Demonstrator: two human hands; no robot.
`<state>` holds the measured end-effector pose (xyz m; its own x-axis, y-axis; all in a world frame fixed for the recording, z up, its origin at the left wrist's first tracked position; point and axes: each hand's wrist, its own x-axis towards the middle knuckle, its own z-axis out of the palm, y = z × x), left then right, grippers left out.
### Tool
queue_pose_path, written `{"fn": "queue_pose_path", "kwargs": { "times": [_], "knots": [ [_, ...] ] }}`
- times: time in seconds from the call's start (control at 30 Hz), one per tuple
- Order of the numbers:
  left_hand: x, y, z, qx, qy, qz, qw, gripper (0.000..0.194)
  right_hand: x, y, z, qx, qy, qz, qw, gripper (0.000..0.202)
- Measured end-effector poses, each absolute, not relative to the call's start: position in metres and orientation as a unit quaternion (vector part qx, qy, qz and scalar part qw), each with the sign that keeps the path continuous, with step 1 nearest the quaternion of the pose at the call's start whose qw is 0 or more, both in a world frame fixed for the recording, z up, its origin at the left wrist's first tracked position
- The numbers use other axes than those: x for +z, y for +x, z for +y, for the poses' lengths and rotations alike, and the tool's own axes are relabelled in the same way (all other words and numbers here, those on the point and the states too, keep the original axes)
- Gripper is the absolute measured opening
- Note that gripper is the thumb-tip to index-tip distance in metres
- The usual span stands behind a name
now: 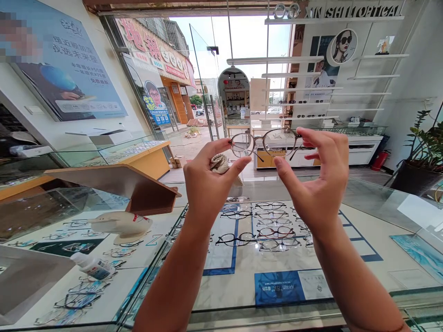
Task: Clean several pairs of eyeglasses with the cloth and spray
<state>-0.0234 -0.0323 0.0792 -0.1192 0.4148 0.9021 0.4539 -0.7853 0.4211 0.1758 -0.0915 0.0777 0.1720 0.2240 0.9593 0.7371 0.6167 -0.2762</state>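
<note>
A pair of round thin-framed glasses (259, 139) is held up level above the glass counter, its temples folded out toward the doorway. My left hand (215, 177) pinches the left rim, and a crumpled light cloth (219, 163) is tucked in its palm. At the right end, my right hand (320, 173) grips the frame near the hinge with fingertips, its thumb lower by the right lens. Below the hands, several glasses (236, 239) lie in rows inside the display case.
A white bottle (92, 266) and a cream figurine (121, 224) stand on the left of the counter, beside a brown wooden stand (117, 184). A blue and white card (290, 287) lies at the near edge. A potted plant (420, 170) is at the far right.
</note>
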Motion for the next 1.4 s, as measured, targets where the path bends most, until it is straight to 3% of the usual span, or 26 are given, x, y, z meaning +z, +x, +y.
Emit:
{"fn": "queue_pose_path", "kwargs": {
  "times": [0.33,0.67,0.97,1.4],
  "knots": [
    [0.080,-0.021,-0.032,-0.682,-0.661,-0.314,-0.008,0.047,0.074,0.172,-0.088,-0.241,-0.376,-0.614,0.651,0.050],
    [0.075,-0.018,-0.034,-0.725,-0.613,-0.312,0.043,0.054,0.071,0.173,-0.072,-0.153,-0.383,-0.627,0.661,0.050],
    [0.073,-0.018,-0.035,-0.719,-0.601,-0.315,0.154,0.057,0.071,0.175,-0.070,-0.086,-0.372,-0.626,0.680,0.040],
    [0.065,-0.020,-0.024,-0.719,-0.607,-0.302,0.150,0.065,0.075,0.177,-0.074,-0.073,-0.346,-0.575,0.738,0.032]
  ]
}}
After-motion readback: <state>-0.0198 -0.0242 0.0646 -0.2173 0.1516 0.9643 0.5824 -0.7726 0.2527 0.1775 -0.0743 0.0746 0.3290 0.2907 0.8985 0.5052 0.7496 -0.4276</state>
